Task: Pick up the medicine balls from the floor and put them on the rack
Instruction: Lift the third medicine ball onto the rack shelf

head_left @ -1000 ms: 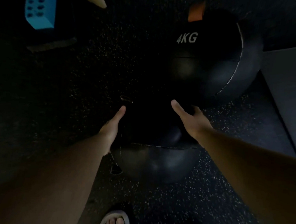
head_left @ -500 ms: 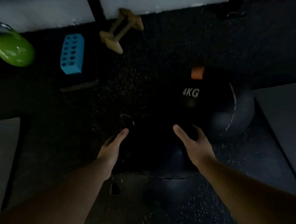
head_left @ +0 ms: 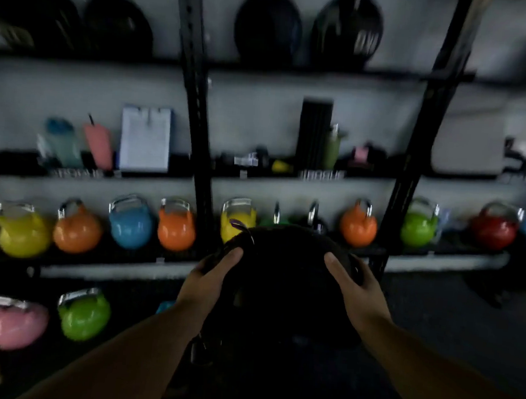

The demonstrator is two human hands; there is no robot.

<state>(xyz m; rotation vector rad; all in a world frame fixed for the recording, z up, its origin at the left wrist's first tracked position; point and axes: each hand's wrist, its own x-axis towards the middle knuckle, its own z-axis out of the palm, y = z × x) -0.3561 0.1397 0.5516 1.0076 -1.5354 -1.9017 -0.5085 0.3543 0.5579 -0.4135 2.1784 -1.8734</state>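
Note:
I hold a black medicine ball (head_left: 280, 287) in front of me at about waist height. My left hand (head_left: 209, 282) grips its left side and my right hand (head_left: 354, 293) grips its right side, fingers spread over the top. A black rack (head_left: 196, 107) with several shelves stands ahead. Its top shelf carries dark medicine balls (head_left: 267, 28), one (head_left: 348, 30) with white lettering. The view is dim and blurred.
Coloured kettlebells (head_left: 175, 227) line the low shelf. A pink kettlebell (head_left: 18, 324) and a green one (head_left: 84, 314) stand on the floor at lower left. Bottles and a white clipboard (head_left: 144, 141) sit on the middle shelf. A black upright (head_left: 414, 147) rises right of the ball.
Both hands closed on the near ball on the floor and lifted it. My view swung up from the floor to the rack. The 4KG ball is out of view.

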